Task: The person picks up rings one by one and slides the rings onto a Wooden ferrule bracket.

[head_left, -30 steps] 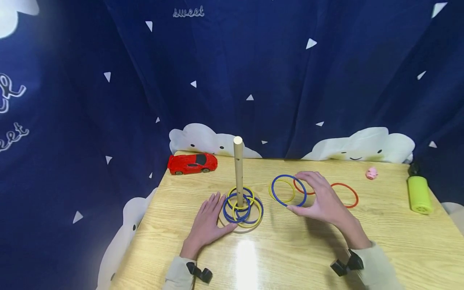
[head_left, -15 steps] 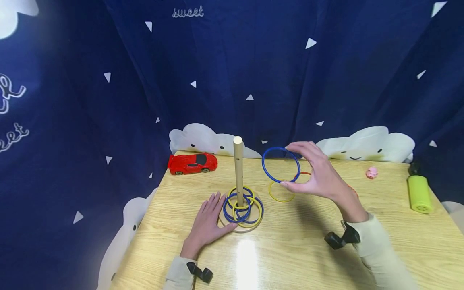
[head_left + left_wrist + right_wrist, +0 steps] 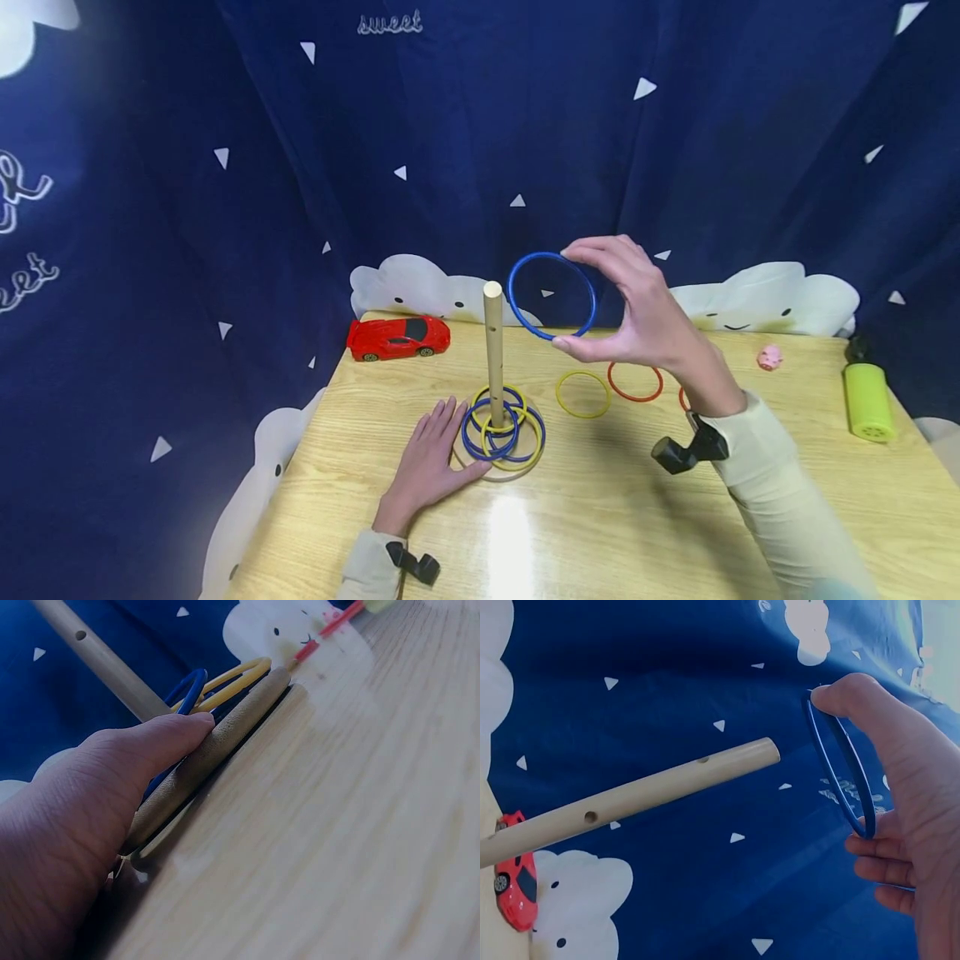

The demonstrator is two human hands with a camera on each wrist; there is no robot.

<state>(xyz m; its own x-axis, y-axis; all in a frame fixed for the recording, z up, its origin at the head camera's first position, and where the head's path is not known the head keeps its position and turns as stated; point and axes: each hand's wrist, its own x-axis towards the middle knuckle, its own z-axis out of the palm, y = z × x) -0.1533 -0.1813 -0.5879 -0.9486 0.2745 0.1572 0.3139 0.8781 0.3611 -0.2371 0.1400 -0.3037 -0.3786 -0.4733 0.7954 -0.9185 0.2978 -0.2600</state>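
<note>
In the head view my right hand [image 3: 637, 300] pinches a blue ring [image 3: 511, 287] between thumb and fingertips, raised above the table. The ring is tilted, to the right of the top of an upright wooden peg [image 3: 493, 350]. The right wrist view shows the blue ring [image 3: 864, 787] apart from the end of the peg [image 3: 645, 796]. My left hand [image 3: 431, 462] rests by the round wooden base [image 3: 510, 477], fingers extended along its left side. Its thumb [image 3: 169, 739] lies on the base's rim in the left wrist view. Several blue and yellow rings [image 3: 542, 437] lie around the peg's foot.
A yellow ring [image 3: 583, 417] and a red ring [image 3: 637, 401] lie on the table right of the peg. The right forearm partly covers another red ring [image 3: 682, 398]. Behind stand a red toy car [image 3: 397, 340], a pink pig figure [image 3: 769, 357] and a yellow-green cylinder [image 3: 867, 404].
My right hand has lifted the blue ring up and to the left, from over the loose rings toward the peg's top. The left hand has stayed in place.
</note>
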